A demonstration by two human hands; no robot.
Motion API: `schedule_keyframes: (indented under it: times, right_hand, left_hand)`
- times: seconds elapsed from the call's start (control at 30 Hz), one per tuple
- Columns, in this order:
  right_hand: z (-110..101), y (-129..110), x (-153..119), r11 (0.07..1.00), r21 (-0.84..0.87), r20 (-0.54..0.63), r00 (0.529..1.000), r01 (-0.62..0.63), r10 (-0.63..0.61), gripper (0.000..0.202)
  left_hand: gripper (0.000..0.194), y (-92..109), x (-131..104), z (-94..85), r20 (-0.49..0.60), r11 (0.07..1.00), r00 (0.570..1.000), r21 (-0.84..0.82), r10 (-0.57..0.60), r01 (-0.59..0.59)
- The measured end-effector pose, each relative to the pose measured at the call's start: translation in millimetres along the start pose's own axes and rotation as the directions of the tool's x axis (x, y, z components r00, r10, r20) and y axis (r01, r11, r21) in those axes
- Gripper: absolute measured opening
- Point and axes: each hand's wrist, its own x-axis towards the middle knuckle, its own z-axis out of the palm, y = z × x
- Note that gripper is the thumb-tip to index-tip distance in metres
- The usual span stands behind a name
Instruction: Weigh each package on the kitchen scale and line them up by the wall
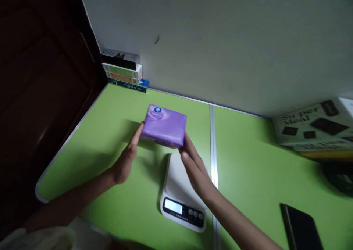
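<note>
In the head view, both bare hands are holding a purple tissue pack [164, 125] just above the far end of a white kitchen scale [182, 191], over a green table [248, 158]. The left hand [125, 161] is pressing its fingertips against the pack's left end, and the right hand [193, 165] is pressing its fingers against the right end, so the pack is being clamped between the two hands rather than wrapped by either one. A round blue-and-white badge is showing on the pack's top near its far left corner (the lettering in it is too small to read). The scale is lying with its grey display and a row of round buttons facing the person, and its platform is sitting partly under the right hand. A silver seam [212, 139] is running across the table just right of the scale. At the far left corner, against the white wall [220, 40], a stack of flat boxes [124, 71] is resting, its printing blurred beyond reading. At the right edge a pale box [314, 127] printed with dark squares is carrying the words "Super Meal". A black phone [299, 226] is lying near the lower right, well apart from the scale. Bare green surface is lying left of the left hand as far as the table's rounded silver rim, and more is lying between the seam and the pale box.
</note>
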Motion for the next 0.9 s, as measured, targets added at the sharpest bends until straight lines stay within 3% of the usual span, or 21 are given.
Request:
schedule_keyframes:
  times: [0.1, 0.2, 0.3, 0.4, 0.5, 0.6, 0.8, 0.9]
  right_hand:
    - [44, -8, 72, 0.999, -0.020, 0.100, 0.994, 0.047, -0.045, 0.097]
    - [95, -7, 142, 0.993, -0.004, 0.191, 0.975, 0.116, -0.113, 0.099]
    - [143, -3, 200, 0.994, -0.067, 0.196, 0.978, 0.085, -0.071, 0.107]
    - [176, 2, 239, 0.992, -0.120, 0.179, 0.984, 0.037, -0.015, 0.108]
    - [190, 7, 259, 0.989, -0.140, 0.170, 0.985, 0.044, -0.020, 0.111]
    - [190, 10, 270, 0.988, -0.145, 0.165, 0.986, 0.053, -0.029, 0.110]
    - [191, 12, 280, 0.982, -0.174, 0.159, 0.986, 0.071, -0.043, 0.107]
    - [190, 7, 279, 0.985, -0.160, 0.160, 0.987, 0.059, -0.034, 0.105]
  left_hand:
    - [0.087, -1, 40, -49.5, -0.196, 0.997, 0.979, -0.036, 0.061, -0.069]
    - [0.082, -10, 79, -110.8, -0.352, 0.990, 0.927, -0.009, 0.127, -0.139]
    - [0.075, -24, 118, -169.0, -0.497, 0.993, 0.863, -0.020, 0.093, -0.118]
    - [0.072, -38, 152, -207.6, -0.618, 0.994, 0.786, -0.064, 0.033, -0.092]
    - [0.071, -50, 177, -224.5, -0.655, 0.989, 0.752, -0.054, 0.068, -0.136]
    - [0.068, -56, 192, -229.5, -0.668, 0.982, 0.734, -0.026, 0.120, -0.185]
    - [0.069, -56, 205, -231.7, -0.687, 0.988, 0.720, -0.018, 0.100, -0.155]
    - [0.072, -50, 207, -232.7, -0.671, 0.991, 0.733, 0.024, 0.115, -0.134]
